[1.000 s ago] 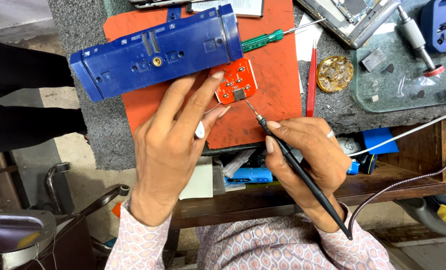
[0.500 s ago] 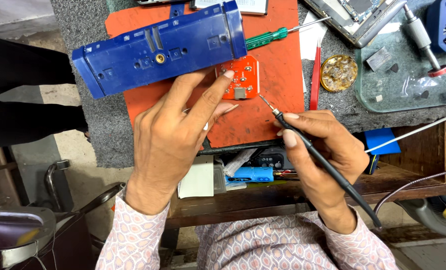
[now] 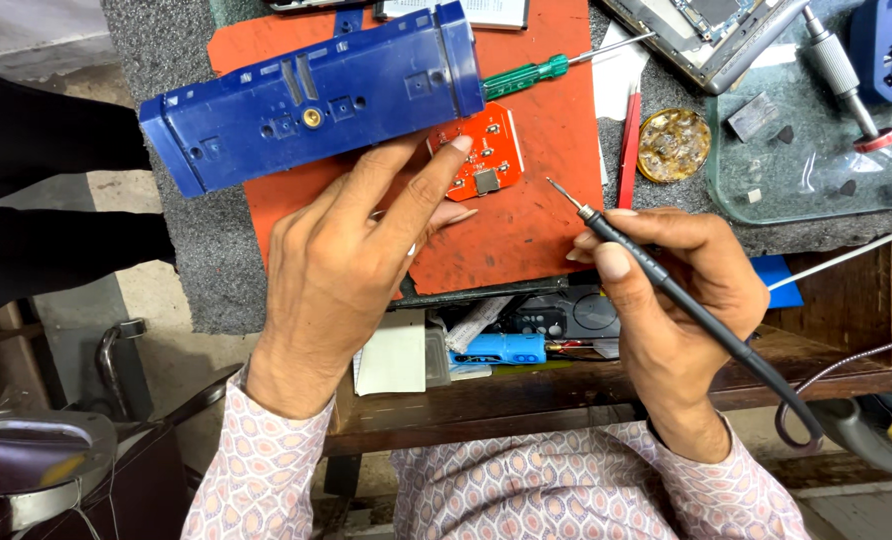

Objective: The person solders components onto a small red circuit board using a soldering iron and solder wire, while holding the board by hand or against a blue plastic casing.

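My left hand rests on an orange mat and pins a small orange circuit board with its fingertips. A long blue plastic casing lies just above that hand, touching the board's upper edge. My right hand grips a black soldering iron like a pen. The iron's tip points up and to the left and hangs a short way right of the board, apart from it. A black cable runs from the iron past my right wrist.
A green-handled screwdriver lies above the board. Red tweezers, a round tin of brass wool and a glass plate with small parts sit to the right. A shelf below the bench edge holds a blue tool.
My right hand has drawn the soldering iron away from the board, to the right and down. My left hand still holds the board in place.
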